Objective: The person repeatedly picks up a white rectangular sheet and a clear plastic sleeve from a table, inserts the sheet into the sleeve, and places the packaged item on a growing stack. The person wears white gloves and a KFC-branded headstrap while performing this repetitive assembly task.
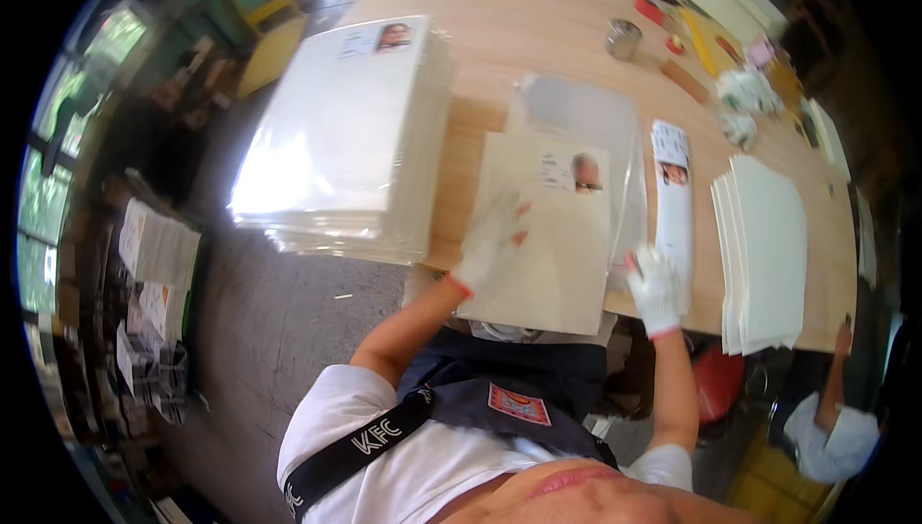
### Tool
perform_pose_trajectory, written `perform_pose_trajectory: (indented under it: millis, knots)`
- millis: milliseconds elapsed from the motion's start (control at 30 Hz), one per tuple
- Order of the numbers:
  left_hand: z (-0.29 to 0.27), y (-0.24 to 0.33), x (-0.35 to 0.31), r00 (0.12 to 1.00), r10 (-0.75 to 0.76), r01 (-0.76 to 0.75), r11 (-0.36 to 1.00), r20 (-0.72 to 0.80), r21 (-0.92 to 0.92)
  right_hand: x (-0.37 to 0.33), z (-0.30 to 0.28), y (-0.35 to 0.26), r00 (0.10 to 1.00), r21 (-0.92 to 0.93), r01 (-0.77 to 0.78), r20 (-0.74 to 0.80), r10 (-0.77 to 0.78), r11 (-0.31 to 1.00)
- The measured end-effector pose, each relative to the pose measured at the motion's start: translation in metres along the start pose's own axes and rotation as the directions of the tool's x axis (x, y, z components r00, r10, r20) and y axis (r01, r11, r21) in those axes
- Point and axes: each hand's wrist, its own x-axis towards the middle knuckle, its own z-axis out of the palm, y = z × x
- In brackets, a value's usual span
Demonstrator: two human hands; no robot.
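Observation:
In front of me lies a cream board (543,274) with a small label and portrait picture at its top right. My left hand (492,243), in a white glove with bare fingertips, rests on the board's left side, fingers spread and slightly blurred. My right hand (657,286), gloved too, is just right of the board with its thumb apart from the fingers; nothing shows in it. Partly under the board is a clear plastic sleeve (624,140). Beyond my right hand lies a narrow stack of printed labels (672,212).
A tall stack of plastic-wrapped boards (336,130) stands at the table's left. White sheets (764,255) fan out at the right. A metal tin (623,38), a red tape roll (649,10) and crumpled gloves (749,92) sit at the far right. Another person's arm (834,380) shows lower right.

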Motion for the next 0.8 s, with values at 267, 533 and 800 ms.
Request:
perform_pose_trajectory:
  millis: [267,533,800]
  knots:
    - [-0.055,0.022,-0.146,0.768,-0.634,0.640,0.766,0.090,-0.067,-0.139,0.048,-0.017,0.624,0.450,-0.780,0.619,0.478,0.436]
    - [-0.128,0.107,-0.065,0.998,-0.011,0.014,0.999,0.070,-0.048,-0.141,0.067,-0.061,0.645,0.728,-0.539,0.680,0.349,-0.423]
    - [-0.287,0.125,-0.074,0.902,0.287,-0.226,0.950,-0.322,0.214,-0.013,0.022,-0.169,0.927,0.903,-0.337,0.368,0.076,-0.265]
